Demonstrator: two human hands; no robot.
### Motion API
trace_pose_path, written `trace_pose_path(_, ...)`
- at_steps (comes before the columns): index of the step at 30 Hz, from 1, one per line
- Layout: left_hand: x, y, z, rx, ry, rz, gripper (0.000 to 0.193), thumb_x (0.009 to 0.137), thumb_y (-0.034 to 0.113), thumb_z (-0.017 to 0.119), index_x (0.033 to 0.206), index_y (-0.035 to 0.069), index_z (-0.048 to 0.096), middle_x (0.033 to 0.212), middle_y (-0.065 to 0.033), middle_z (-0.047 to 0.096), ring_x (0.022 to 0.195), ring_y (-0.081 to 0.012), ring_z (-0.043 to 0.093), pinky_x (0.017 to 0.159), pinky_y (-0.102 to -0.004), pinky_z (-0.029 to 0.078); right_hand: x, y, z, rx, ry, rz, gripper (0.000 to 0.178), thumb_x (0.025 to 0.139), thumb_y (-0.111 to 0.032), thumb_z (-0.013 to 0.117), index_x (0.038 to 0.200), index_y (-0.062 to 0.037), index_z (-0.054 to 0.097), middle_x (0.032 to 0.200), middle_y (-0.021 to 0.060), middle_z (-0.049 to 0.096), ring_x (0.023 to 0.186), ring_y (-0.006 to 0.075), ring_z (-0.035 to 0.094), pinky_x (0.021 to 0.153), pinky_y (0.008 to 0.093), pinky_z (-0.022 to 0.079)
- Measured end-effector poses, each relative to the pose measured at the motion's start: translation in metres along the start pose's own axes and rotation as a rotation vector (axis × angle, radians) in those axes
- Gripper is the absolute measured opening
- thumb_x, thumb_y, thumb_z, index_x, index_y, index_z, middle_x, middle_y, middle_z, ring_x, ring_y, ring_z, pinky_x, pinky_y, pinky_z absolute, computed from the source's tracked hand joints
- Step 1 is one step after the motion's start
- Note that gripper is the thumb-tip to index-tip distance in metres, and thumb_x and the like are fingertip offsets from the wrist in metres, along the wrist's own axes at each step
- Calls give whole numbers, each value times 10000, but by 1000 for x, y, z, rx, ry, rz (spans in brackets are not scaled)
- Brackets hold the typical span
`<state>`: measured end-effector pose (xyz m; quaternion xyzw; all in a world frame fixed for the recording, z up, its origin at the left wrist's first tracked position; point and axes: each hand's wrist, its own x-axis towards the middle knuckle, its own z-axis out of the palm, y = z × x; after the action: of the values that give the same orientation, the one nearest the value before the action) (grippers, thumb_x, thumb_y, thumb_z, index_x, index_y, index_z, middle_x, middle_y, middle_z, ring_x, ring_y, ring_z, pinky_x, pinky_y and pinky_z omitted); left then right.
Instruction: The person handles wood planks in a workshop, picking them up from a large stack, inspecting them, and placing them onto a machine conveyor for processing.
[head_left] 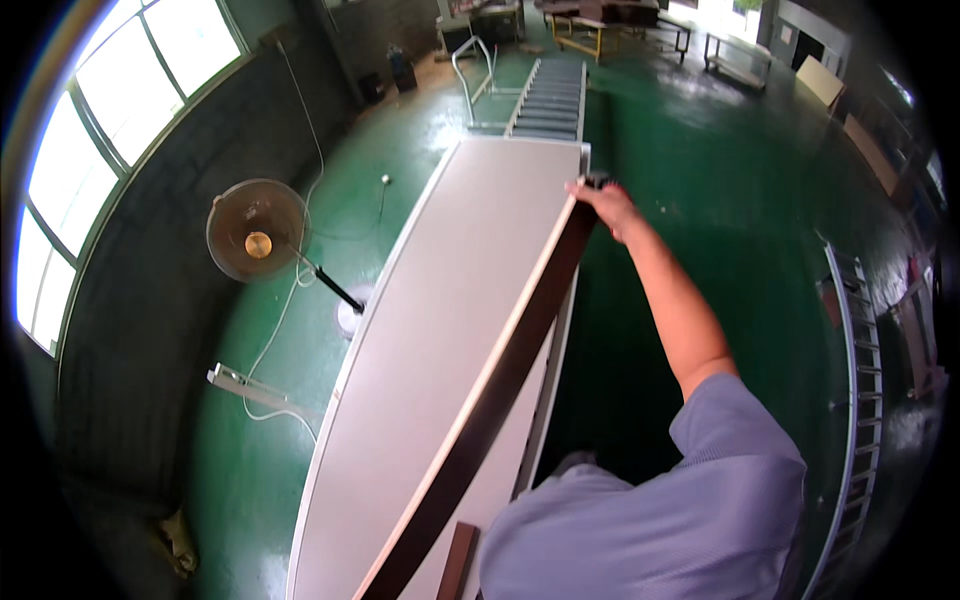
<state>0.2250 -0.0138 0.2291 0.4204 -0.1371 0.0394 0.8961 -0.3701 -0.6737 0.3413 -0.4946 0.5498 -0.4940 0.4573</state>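
My right hand (608,207) reaches far forward, closed on the far end of a long dark brown board (520,370) with a pale top edge. A small dark object (597,182) shows beside my fingers; its kind is not clear. The board slants across a long pale conveyor table (440,270), from its far right side to its near end. Near my body lies a shorter brown strip (458,562) on the same surface. My left hand is out of view.
A roller conveyor (548,100) joins the table's far end, with a metal rail (470,75) beside it. To the left stand a round-shaded lamp (258,228) and a loose cable (268,345). A ladder-like metal frame (858,380) lies right; workbenches (590,35) stand behind.
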Motion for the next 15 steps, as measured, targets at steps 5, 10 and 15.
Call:
trace_pose_path(5, -10, -1, 3, -1, 63, 78, 714, 843, 690, 395, 1146, 62, 545, 1007, -112, 610, 848, -248, 613, 657, -384, 509, 21, 52, -12, -189, 323, 147, 392, 756, -358, 615, 810, 31, 613, 857, 114, 610, 808, 216, 574, 723, 373, 437)
trace_pose_path(10, -24, -13, 17, -65, 257, 97, 726, 837, 712, 401, 1129, 63, 545, 986, -104, 612, 820, -236, 621, 624, -355, 529, 51, 120, -57, -41, 436, 249, 347, 767, -316, 585, 799, 28, 614, 800, 127, 620, 764, 245, 595, 729, 400, 453)
trace_pose_path(15, -40, -35, -72, -146, 313, -192, 591, 827, 571, 525, 1279, 190, 507, 1242, -83, 533, 1081, -247, 544, 875, -489, 427, -17, 124, 54, -850, -21, -550, 708, 808, -553, 595, 1207, 25, 514, 1160, 208, 587, 1080, 365, 541, 942, 425, 403)
